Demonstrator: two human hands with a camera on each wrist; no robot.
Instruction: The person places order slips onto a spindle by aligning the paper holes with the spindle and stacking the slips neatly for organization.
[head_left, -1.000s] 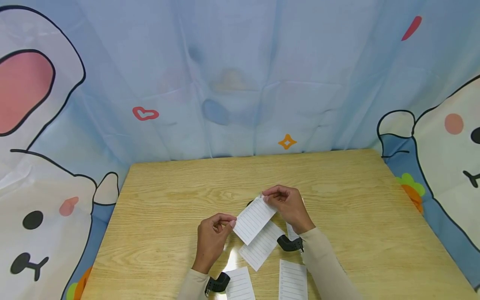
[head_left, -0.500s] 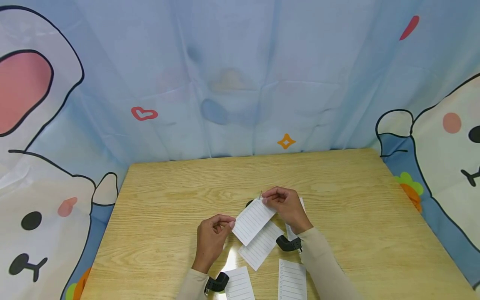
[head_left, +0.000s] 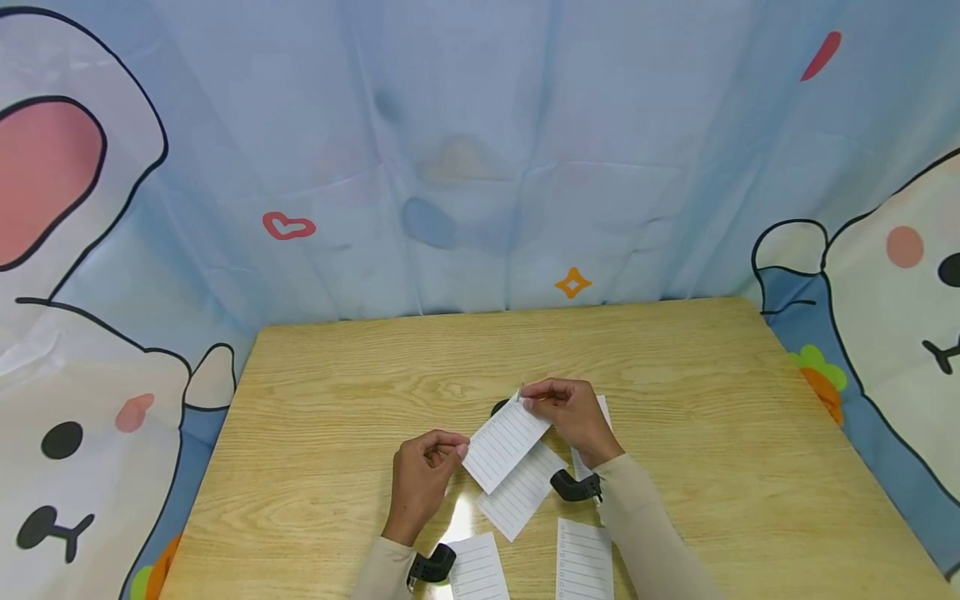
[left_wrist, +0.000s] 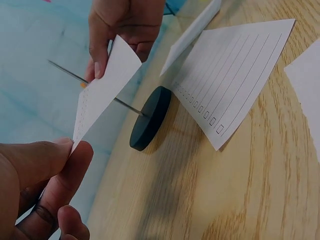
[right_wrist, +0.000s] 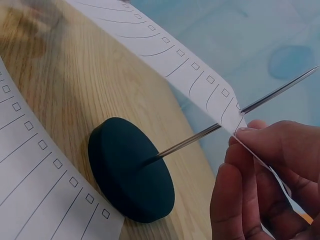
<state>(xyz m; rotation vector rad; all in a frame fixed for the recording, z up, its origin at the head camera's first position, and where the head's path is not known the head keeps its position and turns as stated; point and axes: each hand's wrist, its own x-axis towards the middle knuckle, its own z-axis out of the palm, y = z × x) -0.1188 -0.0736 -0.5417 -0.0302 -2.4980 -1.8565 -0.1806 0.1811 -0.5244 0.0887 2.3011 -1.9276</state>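
Note:
My left hand [head_left: 422, 483] pinches the near left corner of a lined checklist sheet [head_left: 501, 442] between thumb and forefinger. The right hand [head_left: 573, 421] pinches its far edge, close to where a metal spike [right_wrist: 280, 91] passes through the paper. The spike stands on a round dark base [right_wrist: 131, 170], making a paper spike holder; in the head view the base is mostly hidden behind the sheet. In both wrist views the spike's pointed tip sticks out above the sheet, which is held above the base. Another checklist sheet [head_left: 517, 504] lies on the table just below it.
On the wooden table [head_left: 337, 392], more checklist sheets lie near the front: one by the left wrist [head_left: 478, 567], one at right [head_left: 585, 558]. A further sheet [head_left: 579, 464] is partly covered by the right hand. A blue cartoon-printed curtain [head_left: 465, 125] hangs behind the table.
The right hand has sunk slightly with its edge of the sheet, and more of the spike's tip shows above the paper. My left hand has barely shifted.

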